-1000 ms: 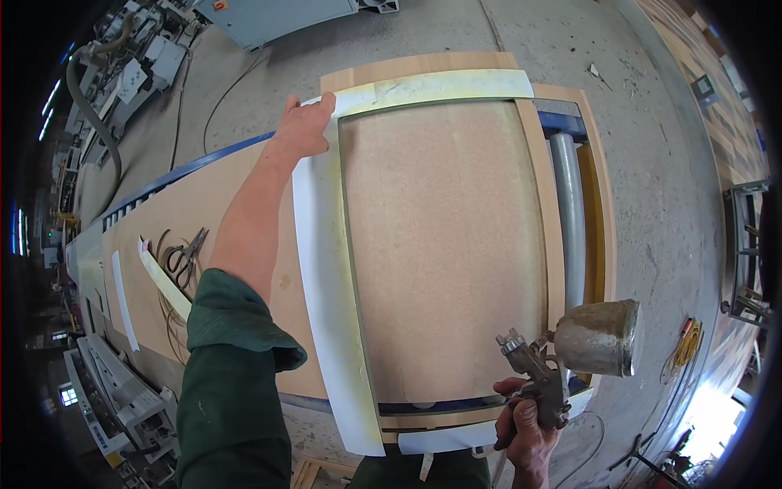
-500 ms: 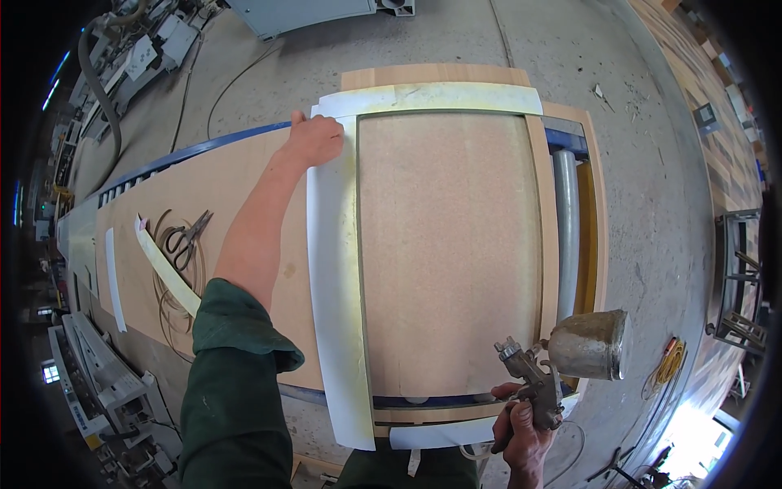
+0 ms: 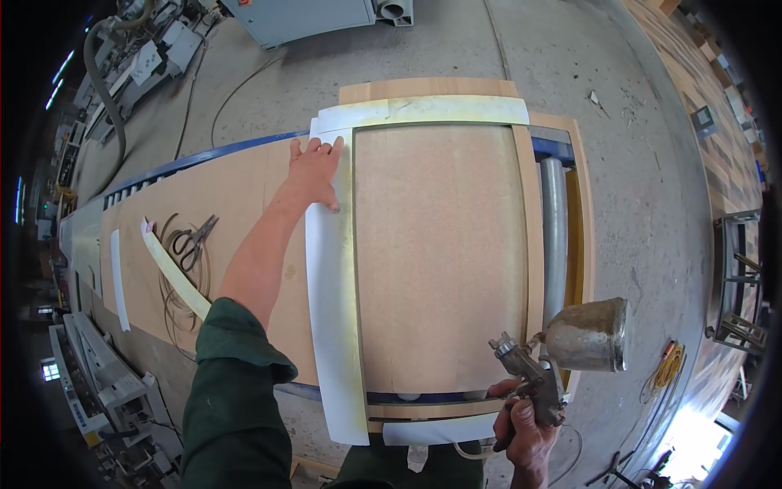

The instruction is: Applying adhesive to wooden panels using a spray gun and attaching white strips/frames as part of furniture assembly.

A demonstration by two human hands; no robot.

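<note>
The two hands are far apart. The left hand (image 3: pixel 314 175) has its fingers spread wide, and it is over the top part of a long white strip (image 3: pixel 336 342); I can't tell if it is pushing down. The right hand (image 3: pixel 528 436) is wrapped tight around a metal spray gun (image 3: pixel 539 389). The gun is near the bottom right corner of a big tan panel (image 3: pixel 440 253), and its nose points up and to the left. Its round, dirty cup (image 3: pixel 580 336) sticks out to the right. The long strip runs down the left side of the panel, with yellow along its inner edge. A top strip (image 3: pixel 440 111) lies across the far end, and a bottom strip (image 3: pixel 440 432) is close to the person's legs (image 3: pixel 375 469). On the right side there is a bare wood edge (image 3: pixel 531 244), and next to that is a shiny gray roller (image 3: pixel 555 236). To the left, on a long brown board (image 3: pixel 252 183), are dark scissors (image 3: pixel 194 244), thin curly bands (image 3: pixel 169 308) and a narrow yellowish strip (image 3: pixel 175 270). A big gray machine (image 3: pixel 318 23) stands on the floor past the far end.
</note>
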